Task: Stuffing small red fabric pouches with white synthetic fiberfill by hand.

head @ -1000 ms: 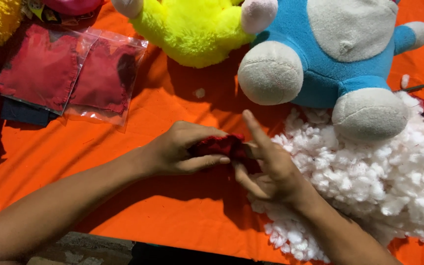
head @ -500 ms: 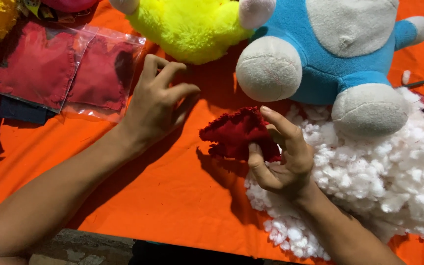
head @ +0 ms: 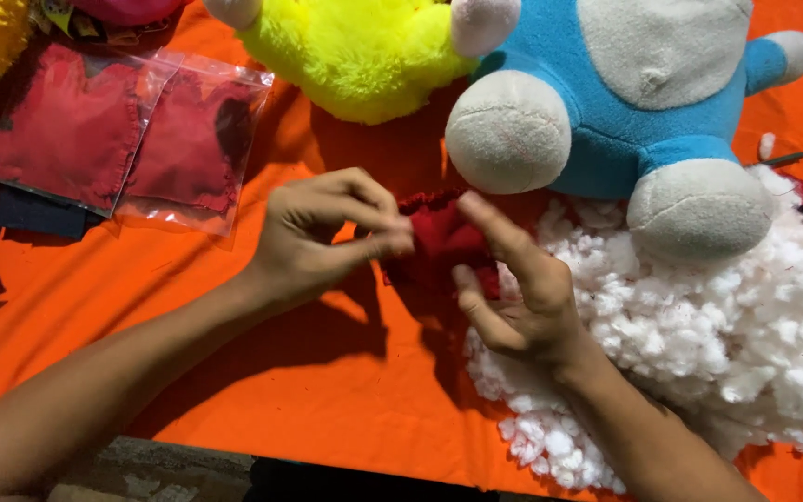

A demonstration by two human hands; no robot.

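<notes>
Both hands are working a small red plush piece just above the orange cloth, in front of the blue toy. The left hand is pinching the piece's left edge between thumb and curled fingertips, closed on it. The right hand is holding the piece from the right, with its forefinger lying along the top and its thumb pressing from below; the other fingers are hidden behind the palm, so how far they are curled cannot be told. The piece is sitting between the two hands, at the left edge of the white stuffing, which is lying heaped under the blue toy's grey foot. A yellow toy is lying at the top, beside the blue one. To the left, two clear bags of red fabric are lying flat on the cloth, well apart from the hands.
</notes>
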